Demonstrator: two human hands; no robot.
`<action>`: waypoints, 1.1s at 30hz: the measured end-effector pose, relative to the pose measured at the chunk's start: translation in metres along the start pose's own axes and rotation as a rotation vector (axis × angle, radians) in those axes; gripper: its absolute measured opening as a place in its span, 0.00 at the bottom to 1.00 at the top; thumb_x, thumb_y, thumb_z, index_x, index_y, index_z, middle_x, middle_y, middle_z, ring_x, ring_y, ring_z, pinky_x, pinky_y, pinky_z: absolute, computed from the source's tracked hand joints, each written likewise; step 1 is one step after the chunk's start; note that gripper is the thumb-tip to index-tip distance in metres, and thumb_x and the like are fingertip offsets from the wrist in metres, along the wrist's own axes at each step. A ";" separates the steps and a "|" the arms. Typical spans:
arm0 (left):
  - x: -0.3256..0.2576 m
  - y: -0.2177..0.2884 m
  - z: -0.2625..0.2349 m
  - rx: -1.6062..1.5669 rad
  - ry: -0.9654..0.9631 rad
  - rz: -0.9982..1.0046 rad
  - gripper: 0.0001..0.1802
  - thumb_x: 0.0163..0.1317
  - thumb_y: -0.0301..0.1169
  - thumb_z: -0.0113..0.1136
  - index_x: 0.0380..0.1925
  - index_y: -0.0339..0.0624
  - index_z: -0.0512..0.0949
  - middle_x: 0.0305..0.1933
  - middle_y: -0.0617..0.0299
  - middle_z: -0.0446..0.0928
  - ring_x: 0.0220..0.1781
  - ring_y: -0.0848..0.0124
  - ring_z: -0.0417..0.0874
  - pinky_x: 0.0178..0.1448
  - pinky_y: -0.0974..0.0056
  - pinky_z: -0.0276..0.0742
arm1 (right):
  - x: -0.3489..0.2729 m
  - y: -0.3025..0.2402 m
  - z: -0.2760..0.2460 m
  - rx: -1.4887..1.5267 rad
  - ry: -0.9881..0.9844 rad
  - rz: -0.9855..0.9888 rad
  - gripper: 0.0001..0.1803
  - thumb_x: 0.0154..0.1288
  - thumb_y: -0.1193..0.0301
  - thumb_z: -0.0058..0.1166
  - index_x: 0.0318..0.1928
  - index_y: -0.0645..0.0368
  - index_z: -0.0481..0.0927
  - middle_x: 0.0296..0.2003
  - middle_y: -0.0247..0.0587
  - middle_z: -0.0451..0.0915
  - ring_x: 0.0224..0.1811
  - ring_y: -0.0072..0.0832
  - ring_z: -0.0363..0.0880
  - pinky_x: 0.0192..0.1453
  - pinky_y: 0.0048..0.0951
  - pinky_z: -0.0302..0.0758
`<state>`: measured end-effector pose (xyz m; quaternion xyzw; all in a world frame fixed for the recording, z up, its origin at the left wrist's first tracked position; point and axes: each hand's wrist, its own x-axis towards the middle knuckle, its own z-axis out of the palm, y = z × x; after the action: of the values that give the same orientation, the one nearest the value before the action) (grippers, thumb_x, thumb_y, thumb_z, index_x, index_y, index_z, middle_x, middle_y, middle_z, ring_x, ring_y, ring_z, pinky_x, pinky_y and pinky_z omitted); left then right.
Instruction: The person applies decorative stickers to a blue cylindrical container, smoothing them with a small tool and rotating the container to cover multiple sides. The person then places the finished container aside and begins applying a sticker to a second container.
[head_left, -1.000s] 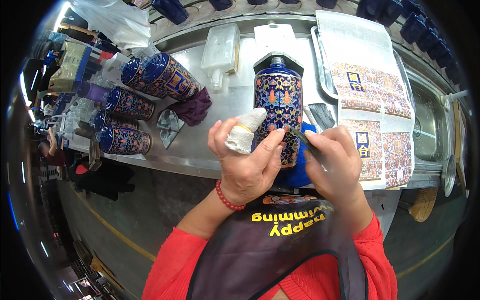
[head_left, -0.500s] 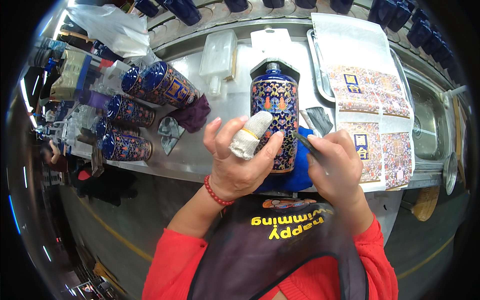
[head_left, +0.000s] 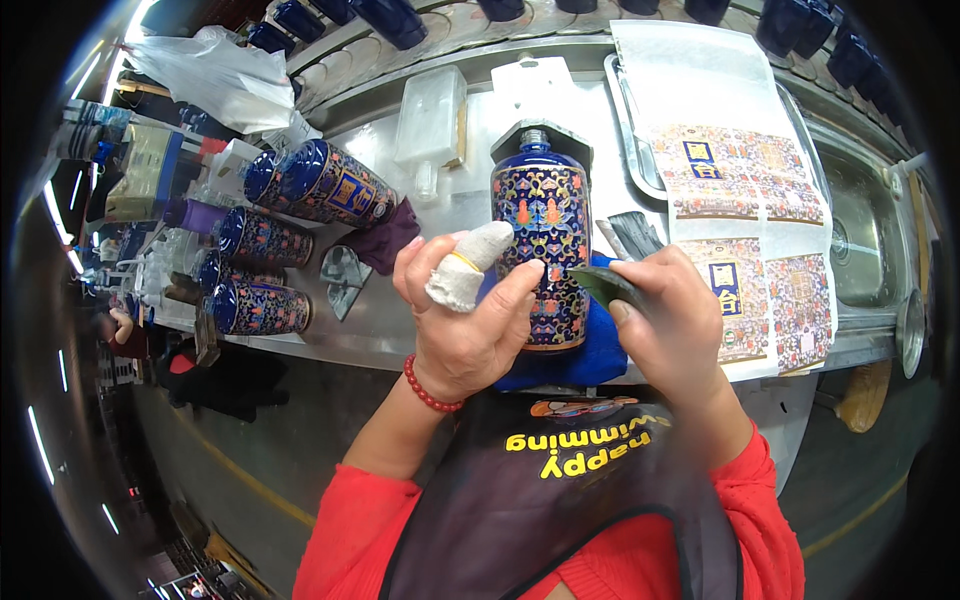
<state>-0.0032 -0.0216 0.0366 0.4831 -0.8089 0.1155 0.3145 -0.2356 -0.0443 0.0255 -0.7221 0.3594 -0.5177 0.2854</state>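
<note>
A dark blue bottle [head_left: 540, 215] with a gold, red and orange flower pattern lies with its open threaded neck pointing away from me. My left hand [head_left: 470, 320] has its thumb on the front of the bottle; the other fingers are spread at the left side. A whitish knit sleeve [head_left: 468, 268] covers its index finger. Between thumb and fingers, my right hand [head_left: 672, 325] pinches a thin, dark green scraper [head_left: 610, 284]. The scraper's tip overlaps the bottle's lower right side; whether it touches cannot be seen. A blue cloth [head_left: 600, 350] lies beneath the bottle.
Patterned transfer sheets [head_left: 745, 240] cover a metal tray on the right, beside a sink [head_left: 868, 250]. Several decorated bottles [head_left: 335, 185] lie at left near a purple cloth [head_left: 385, 240]. Farther back is a clear bottle [head_left: 432, 120]. Dark blue bottles [head_left: 390, 20] line the far edge.
The scraper has turned so that more of its flat face shows, and its tip lies slightly farther over the bottle. The whole view has shifted a little. My left thumb stays on the bottle.
</note>
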 end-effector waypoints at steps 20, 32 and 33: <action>0.000 0.001 0.012 -0.261 0.043 -0.163 0.10 0.61 0.31 0.67 0.42 0.45 0.85 0.56 0.49 0.80 0.61 0.48 0.69 0.69 0.48 0.60 | 0.000 0.005 0.007 0.303 -0.062 0.288 0.15 0.63 0.82 0.59 0.51 0.67 0.81 0.40 0.39 0.79 0.42 0.25 0.77 0.51 0.26 0.72; 0.004 0.002 0.016 -0.363 0.032 -0.275 0.10 0.62 0.30 0.66 0.42 0.42 0.81 0.57 0.47 0.79 0.60 0.50 0.70 0.69 0.50 0.59 | -0.002 0.009 0.010 0.293 -0.012 0.263 0.15 0.62 0.80 0.60 0.50 0.66 0.83 0.38 0.40 0.80 0.39 0.26 0.78 0.46 0.26 0.75; 0.005 0.002 0.017 -0.376 0.031 -0.290 0.10 0.61 0.29 0.66 0.42 0.42 0.81 0.57 0.46 0.78 0.61 0.50 0.71 0.69 0.50 0.59 | -0.002 0.009 0.010 0.307 0.000 0.277 0.15 0.62 0.80 0.60 0.50 0.66 0.83 0.38 0.40 0.80 0.39 0.26 0.78 0.46 0.26 0.75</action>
<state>-0.0131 -0.0324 0.0263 0.5253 -0.7335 -0.0761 0.4244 -0.2288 -0.0473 0.0142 -0.6138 0.3722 -0.5223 0.4604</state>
